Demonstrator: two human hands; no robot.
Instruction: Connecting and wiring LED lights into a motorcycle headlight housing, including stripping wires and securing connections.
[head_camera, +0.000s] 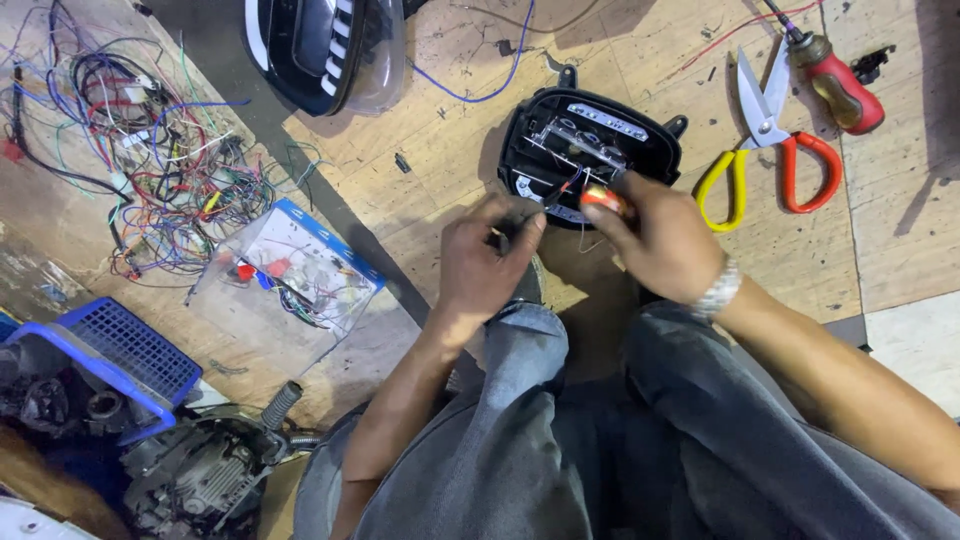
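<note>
Right hand (655, 240): closed around a small tool with an orange-red handle (603, 199), gripped between thumb and fingers, its tip hidden inside the black lamp housing (590, 150). Metal watch (718, 290) on that wrist.

Left hand (487, 262): fingers pinched together at the near edge of the housing, thumb against fingertips. Something thin sits in the pinch; too small to tell what. The two hands are close together, almost touching, both at the housing's near rim.

The housing lies on the wooden floor (450, 130) just ahead of my fingertips, open side up, with a shiny metal reflector and a pale strip showing inside. A red and a dark wire run from its interior toward my right hand.

My knees, in grey trousers (560, 440), frame both forearms from below.

Beyond my right hand: scissors (775, 140) with one yellow and one red loop, blades shut, lying just beside the housing. Farther out, a screwdriver with a red handle (838, 90).

Beyond my left hand, ahead: a second, larger headlamp unit (320, 45) with clear lens, well apart from the one in work. A blue wire (490, 85) curves between the two.

Outward of my left hand: clear plastic box (285, 275) with blue edge holding small wired parts. Past it, a tangled bundle of coloured wires (150, 150). Nearer my left elbow, a blue plastic crate (120, 350) and grey engine parts (200, 470).
</note>
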